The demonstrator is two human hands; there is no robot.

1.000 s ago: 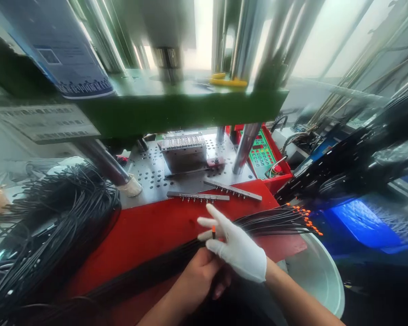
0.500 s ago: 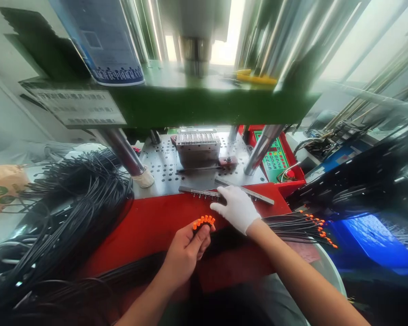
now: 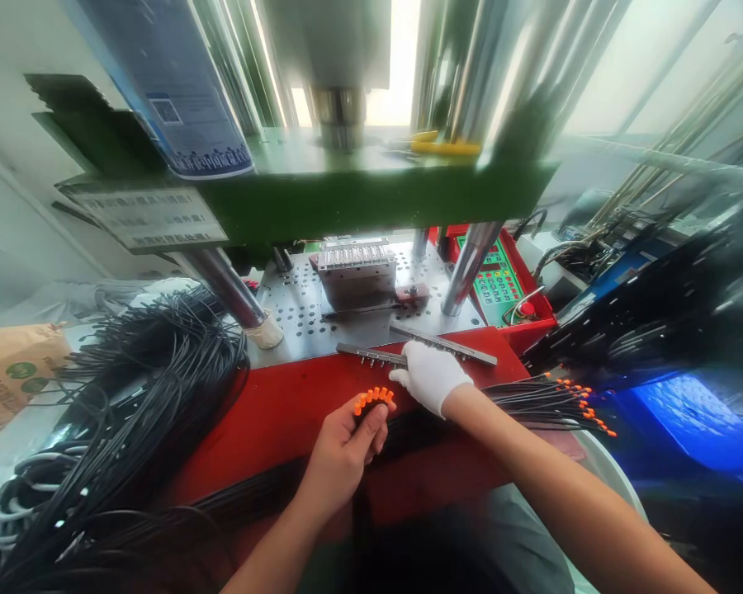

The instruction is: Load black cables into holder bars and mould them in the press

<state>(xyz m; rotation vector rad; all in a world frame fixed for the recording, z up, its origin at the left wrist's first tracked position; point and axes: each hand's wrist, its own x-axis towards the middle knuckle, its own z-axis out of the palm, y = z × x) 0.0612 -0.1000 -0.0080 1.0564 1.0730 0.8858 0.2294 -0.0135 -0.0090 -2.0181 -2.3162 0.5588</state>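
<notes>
Contact, in the head view, is at the three-o'clock end of the near metal strip (image 3: 371, 355); the gloved right hand (image 3: 433, 378) grasps it there between thumb and fingers, the glove hiding that end; the rest of the strip juts out from the grip toward nine o'clock, tipped slightly to ten, its small pegs facing six; whether it rests on the red work surface (image 3: 272, 412) or is raised a little, I cannot tell.

The right hand is plainly the nearer, being on the strip; the bare left hand (image 3: 347, 441) is apart from it, below its visible length at about six o'clock, and is clenched round a row of orange tips (image 3: 372, 399) that point up toward twelve; from the right hand, the left is near, at eight o'clock.

The far metal strip (image 3: 449, 345) lies just beyond the glove, its long axis slanting more, from ten toward four; the metal block (image 3: 357, 280) stands past both strips, at about twelve o'clock from the near one.
</notes>
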